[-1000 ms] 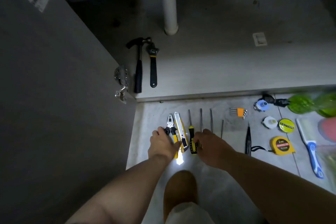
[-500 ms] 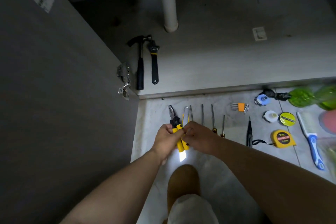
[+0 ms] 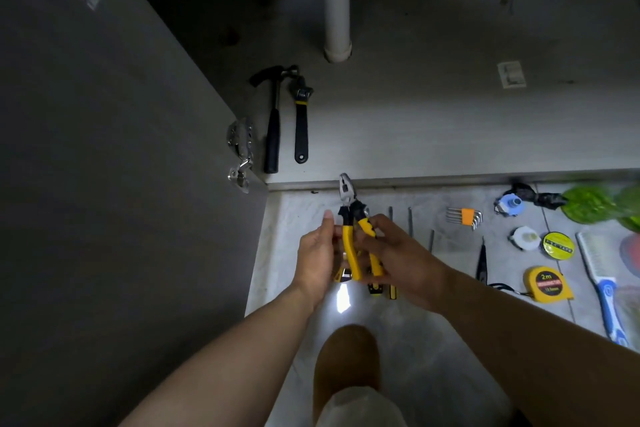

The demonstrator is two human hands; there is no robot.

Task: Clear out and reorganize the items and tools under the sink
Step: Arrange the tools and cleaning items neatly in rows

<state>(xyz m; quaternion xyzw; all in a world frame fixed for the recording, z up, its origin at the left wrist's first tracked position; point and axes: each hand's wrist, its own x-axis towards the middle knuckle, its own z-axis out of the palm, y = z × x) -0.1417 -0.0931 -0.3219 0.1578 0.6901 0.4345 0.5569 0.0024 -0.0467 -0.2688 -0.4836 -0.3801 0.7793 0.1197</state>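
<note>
Yellow-handled pliers are lifted off the floor, jaws pointing toward the cabinet. My left hand touches their left handle from the side with fingers partly spread. My right hand grips the right handle together with other yellow tools, whose ends stick out below the palm. A black hammer and a black adjustable wrench lie side by side on the cabinet floor under the sink.
The open cabinet door with its hinge stands at left. A white drain pipe rises at the back. On the tiles lie screwdrivers, hex keys, a tape measure, tape rolls, a blue brush and green bottles.
Both hands came together over the yellow tools and lifted the pliers and neighbouring tools off the floor. The view has shifted slightly downward.
</note>
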